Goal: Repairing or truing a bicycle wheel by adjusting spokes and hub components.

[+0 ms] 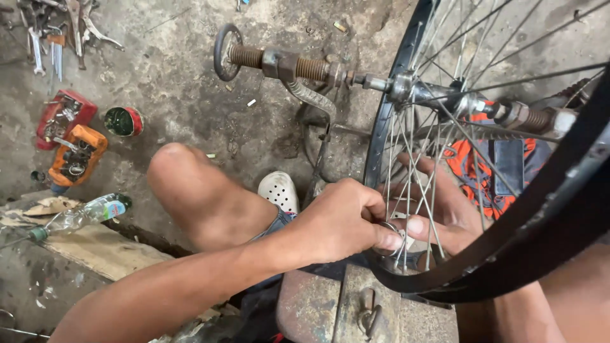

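While the bicycle wheel (508, 209) sits held on a threaded stand (286, 67) above the concrete floor (190, 82), both hands work at the low part of its rim, close over a rusty metal box (343, 311). The left hand (343, 222) is closed, pinching a small round metal tool (389, 230) against a spoke (406, 190) near the rim. The right hand (438, 209) lies on the far side of the spokes, fingers curled loosely with the thumb pressed toward that same spot; whether it grips anything I cannot tell, as the spokes cross it.

The main risk, as I judge it, is the small tool slipping off the spoke end, since it is held only by fingertips; a slip could round the fitting or drive a knuckle into the neighbouring spokes. Fingers of the right hand are threaded among the spokes, so any turn of the wheel on its axle could trap them. Too much twist on one spoke might pull the rim out of true.

A bare knee (184, 178) and a white clog (278, 189) rest on the floor just beside the stand. Toward the left edge of the floor lie a red case (63, 114), an orange case (76, 155), a round tin (124, 121) and a plastic bottle (89, 213), with loose pliers and spanners (57, 32) at the top left corner, well apart from the hands.
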